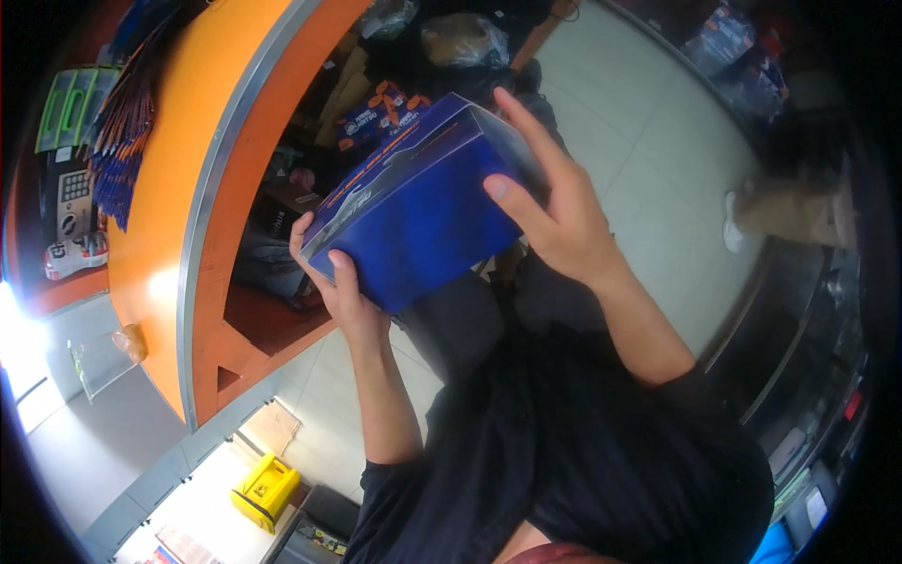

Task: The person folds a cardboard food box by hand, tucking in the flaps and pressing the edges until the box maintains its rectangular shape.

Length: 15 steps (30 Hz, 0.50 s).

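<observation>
A blue cardboard box (437, 218) with orange and silver printing along one side is held up in front of me, tilted, with its right end higher. My left hand (345, 289) grips its lower left end, thumb on the plain blue face. At the opposite end, my right hand (557, 204) holds the box between thumb and fingers. The box looks closed on the sides that show; its underside and far face are hidden.
An orange counter (158, 176) with a metal edge curves along the left, bearing stacked leaflets (127, 141) and a keypad safe (74, 201). Its shelf holds blue-orange packages (384, 116) and plastic-wrapped goods (465, 39). A yellow case (266, 492) stands behind. Someone's leg (789, 211) shows at right.
</observation>
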Tool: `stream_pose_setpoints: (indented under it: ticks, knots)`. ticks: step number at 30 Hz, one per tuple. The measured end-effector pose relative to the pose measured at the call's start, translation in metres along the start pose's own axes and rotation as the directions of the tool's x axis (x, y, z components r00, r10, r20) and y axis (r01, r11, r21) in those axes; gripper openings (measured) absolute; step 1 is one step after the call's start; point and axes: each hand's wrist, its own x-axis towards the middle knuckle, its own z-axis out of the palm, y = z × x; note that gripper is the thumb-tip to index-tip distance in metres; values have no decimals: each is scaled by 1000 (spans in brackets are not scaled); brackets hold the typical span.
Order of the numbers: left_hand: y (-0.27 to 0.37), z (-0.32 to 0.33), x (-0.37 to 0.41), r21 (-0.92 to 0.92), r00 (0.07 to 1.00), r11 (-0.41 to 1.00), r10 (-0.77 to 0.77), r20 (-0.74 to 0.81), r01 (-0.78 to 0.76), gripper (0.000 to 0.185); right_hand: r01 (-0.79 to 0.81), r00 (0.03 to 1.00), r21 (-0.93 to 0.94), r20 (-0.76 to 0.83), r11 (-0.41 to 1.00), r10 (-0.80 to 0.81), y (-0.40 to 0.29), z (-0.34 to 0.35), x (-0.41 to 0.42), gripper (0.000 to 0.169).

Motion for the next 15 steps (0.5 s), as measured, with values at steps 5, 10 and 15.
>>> stream_pose_setpoints:
  ticks: [5,10,15]
  knots:
    - [0,9,-4,24,999,999,-33,-37,34,56,-99,994,163,-27,982,105,-5,3,-1,61]
    - [-1,10,-3,63,996,996,-52,-71,57,52,-21,996,76,-79,997,27,-1,7,-6,49]
    - [-10,4,-4,53,991,992,-106,-81,111,39,-32,996,120,-75,992,41,-2,5,-3,44]
